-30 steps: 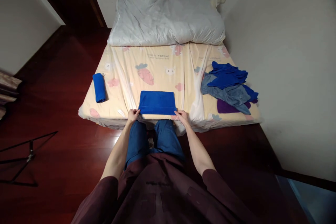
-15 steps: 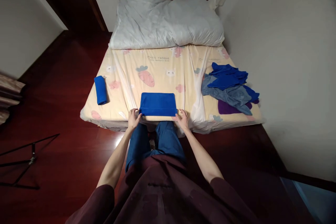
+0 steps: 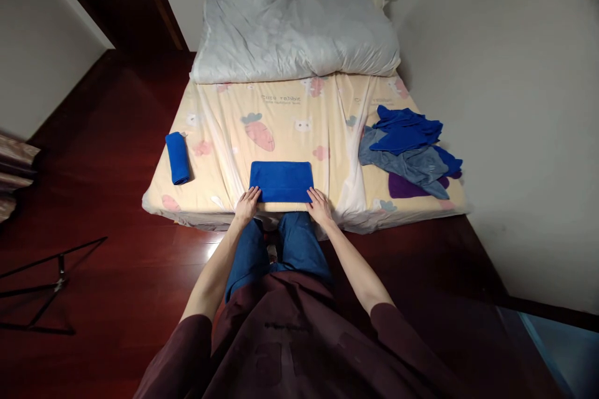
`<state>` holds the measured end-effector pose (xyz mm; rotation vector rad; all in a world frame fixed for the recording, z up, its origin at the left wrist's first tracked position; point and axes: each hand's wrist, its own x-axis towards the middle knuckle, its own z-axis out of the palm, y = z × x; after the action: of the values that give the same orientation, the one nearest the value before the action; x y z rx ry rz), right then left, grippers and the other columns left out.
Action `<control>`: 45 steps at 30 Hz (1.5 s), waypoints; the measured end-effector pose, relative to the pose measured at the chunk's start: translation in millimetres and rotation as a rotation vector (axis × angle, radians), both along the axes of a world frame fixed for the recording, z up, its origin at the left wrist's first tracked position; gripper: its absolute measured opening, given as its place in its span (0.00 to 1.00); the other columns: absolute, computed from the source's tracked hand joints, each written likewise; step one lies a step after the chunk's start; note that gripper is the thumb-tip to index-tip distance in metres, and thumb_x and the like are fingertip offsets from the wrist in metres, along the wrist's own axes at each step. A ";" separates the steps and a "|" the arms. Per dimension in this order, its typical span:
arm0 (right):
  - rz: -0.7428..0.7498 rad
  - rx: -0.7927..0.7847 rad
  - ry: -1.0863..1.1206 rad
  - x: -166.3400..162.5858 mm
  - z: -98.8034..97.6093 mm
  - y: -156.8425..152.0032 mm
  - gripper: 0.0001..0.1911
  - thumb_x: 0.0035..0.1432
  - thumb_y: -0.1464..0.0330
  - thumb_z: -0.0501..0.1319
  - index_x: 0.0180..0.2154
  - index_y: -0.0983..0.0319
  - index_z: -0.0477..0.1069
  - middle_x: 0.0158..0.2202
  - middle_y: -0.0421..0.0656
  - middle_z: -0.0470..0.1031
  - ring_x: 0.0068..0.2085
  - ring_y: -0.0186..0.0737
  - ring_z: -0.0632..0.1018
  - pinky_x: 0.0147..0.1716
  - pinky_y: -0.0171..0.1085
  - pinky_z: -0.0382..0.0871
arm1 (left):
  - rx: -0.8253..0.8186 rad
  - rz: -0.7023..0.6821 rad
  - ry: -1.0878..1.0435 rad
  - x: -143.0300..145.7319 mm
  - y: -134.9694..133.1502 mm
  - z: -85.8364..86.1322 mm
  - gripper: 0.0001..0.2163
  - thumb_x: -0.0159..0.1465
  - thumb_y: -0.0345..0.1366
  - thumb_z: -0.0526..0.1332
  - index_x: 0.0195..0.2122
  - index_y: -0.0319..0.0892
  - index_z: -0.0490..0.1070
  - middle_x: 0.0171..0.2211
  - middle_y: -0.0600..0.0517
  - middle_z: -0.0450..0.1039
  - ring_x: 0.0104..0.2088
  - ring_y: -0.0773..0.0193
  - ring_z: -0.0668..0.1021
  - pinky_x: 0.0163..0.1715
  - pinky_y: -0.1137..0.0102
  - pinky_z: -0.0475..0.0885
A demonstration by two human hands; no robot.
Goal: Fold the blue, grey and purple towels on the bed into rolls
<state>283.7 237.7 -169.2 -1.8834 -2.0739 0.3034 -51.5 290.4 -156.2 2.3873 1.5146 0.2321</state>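
A folded blue towel (image 3: 281, 178) lies flat as a wide rectangle near the front edge of the bed. My left hand (image 3: 248, 202) rests on its near left corner, fingers stretched out over the cloth. On the near right corner lies my right hand (image 3: 319, 204), its fingers also extended and flat. Both thumbs are mostly hidden. Off to the left sits a rolled blue towel (image 3: 178, 159). At the right is a loose heap with a blue cloth (image 3: 407, 128), a grey-blue cloth (image 3: 409, 165) and a purple cloth (image 3: 405, 187).
The bed (image 3: 285, 131) has a yellow patterned sheet. A bulky pale quilt (image 3: 299, 31) is piled at its head. A black metal stand (image 3: 58, 283) is on the dark red floor at the left. A wall (image 3: 491, 106) runs along the right.
My hands have moved from pinching the towel's near side edges to lying on top of its near corners. A raised fold line along its front now looks flatter.
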 end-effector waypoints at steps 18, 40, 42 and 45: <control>-0.079 0.024 0.478 26.6 -20.4 -3.4 0.29 0.52 0.79 0.54 0.52 0.56 0.79 0.54 0.43 0.80 0.55 0.46 0.77 0.61 0.50 0.69 | -0.015 0.053 -0.378 -32.6 -16.7 -25.6 0.31 0.57 0.22 0.54 0.63 0.40 0.70 0.65 0.44 0.69 0.68 0.55 0.68 0.68 0.54 0.65; -0.257 -0.028 0.552 24.5 -17.9 17.4 0.29 0.64 0.44 0.51 0.20 0.56 0.58 0.29 0.43 0.66 0.35 0.43 0.71 0.41 0.42 0.69 | -0.183 0.574 -0.827 -28.2 -10.6 -20.4 0.18 0.62 0.52 0.62 0.42 0.41 0.74 0.35 0.46 0.80 0.39 0.56 0.83 0.45 0.63 0.77; -0.260 -0.033 0.538 25.3 -17.8 18.6 0.30 0.64 0.43 0.51 0.19 0.55 0.56 0.28 0.43 0.66 0.35 0.43 0.71 0.41 0.42 0.69 | -0.177 0.586 -0.832 -27.4 -10.9 -19.0 0.17 0.62 0.52 0.63 0.42 0.42 0.73 0.32 0.48 0.79 0.37 0.58 0.82 0.43 0.64 0.76; -0.270 -0.030 0.519 24.9 -18.1 20.1 0.30 0.63 0.43 0.52 0.18 0.55 0.57 0.27 0.43 0.67 0.36 0.45 0.73 0.42 0.43 0.70 | -0.164 0.590 -0.821 -26.2 -11.2 -18.6 0.16 0.62 0.51 0.63 0.41 0.43 0.71 0.31 0.49 0.78 0.35 0.58 0.82 0.42 0.64 0.76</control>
<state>308.6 257.7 -187.3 -1.8268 -1.4674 0.6751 -77.7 279.2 -174.8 1.3584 1.6368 1.0169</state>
